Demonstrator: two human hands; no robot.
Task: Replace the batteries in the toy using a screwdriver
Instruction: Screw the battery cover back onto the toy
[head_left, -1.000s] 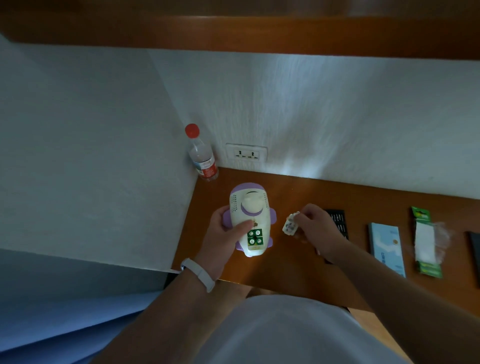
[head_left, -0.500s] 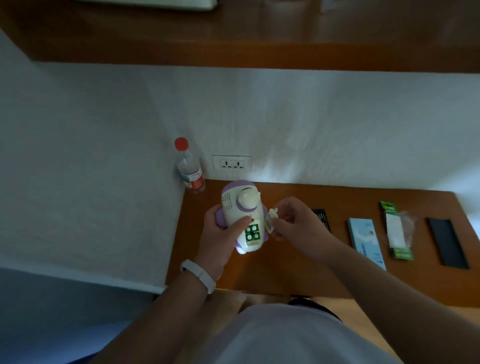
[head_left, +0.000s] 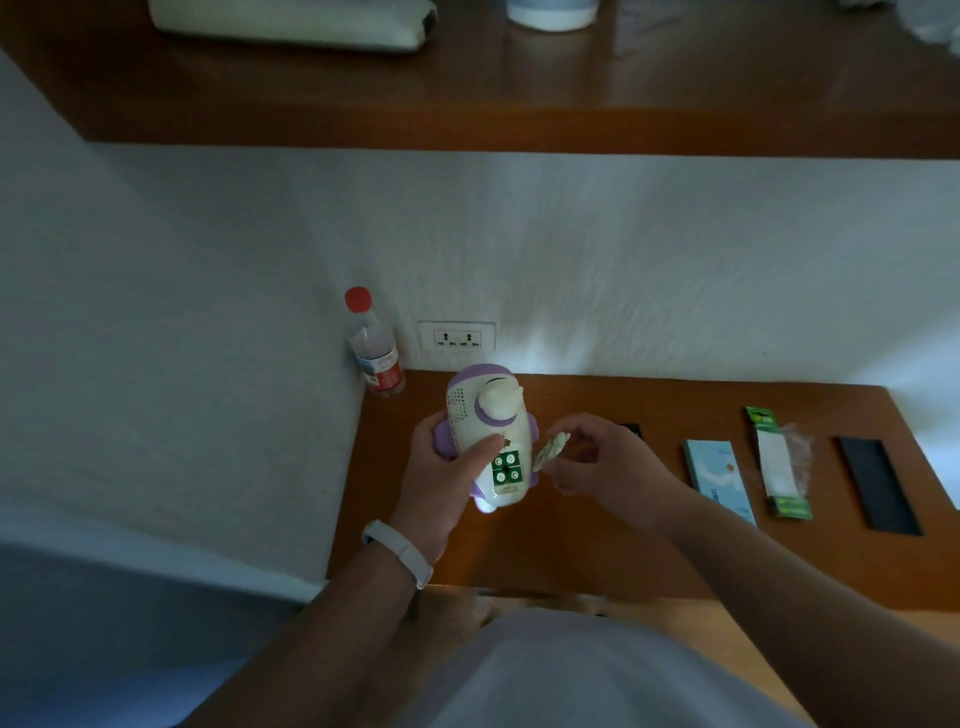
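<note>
Left hand (head_left: 447, 478) gripping toy (head_left: 485, 415) round its waist, holding it above table (head_left: 571, 545), near left corner. Right hand (head_left: 608, 467) pinching small cover (head_left: 551, 451) just beside open bay showing green batteries (head_left: 506, 467). Toy looking light, rigid, smooth plastic, likely slippery; waist grip seeming safest. Bottle (head_left: 374, 348) standing behind; battery pack (head_left: 779, 462) and blue box (head_left: 719, 478) lying to right, not obstructing.

The toy (head_left: 485, 426) in the fingers of the left hand (head_left: 441, 478) is white with purple parts and a patch of small dots. Just below the left thumb, the batteries (head_left: 506, 467) are green with white rings. The cover (head_left: 551, 451) between the fingers of the right hand (head_left: 608, 470) is pale cream. Beyond the left fingers, the clear bottle (head_left: 375, 348) has a red cap and a red label. To the right of the right fingers are a light blue box (head_left: 719, 478), a green and white pack (head_left: 777, 462) and a black strip (head_left: 878, 486), all on the brown desk (head_left: 571, 545).
</note>
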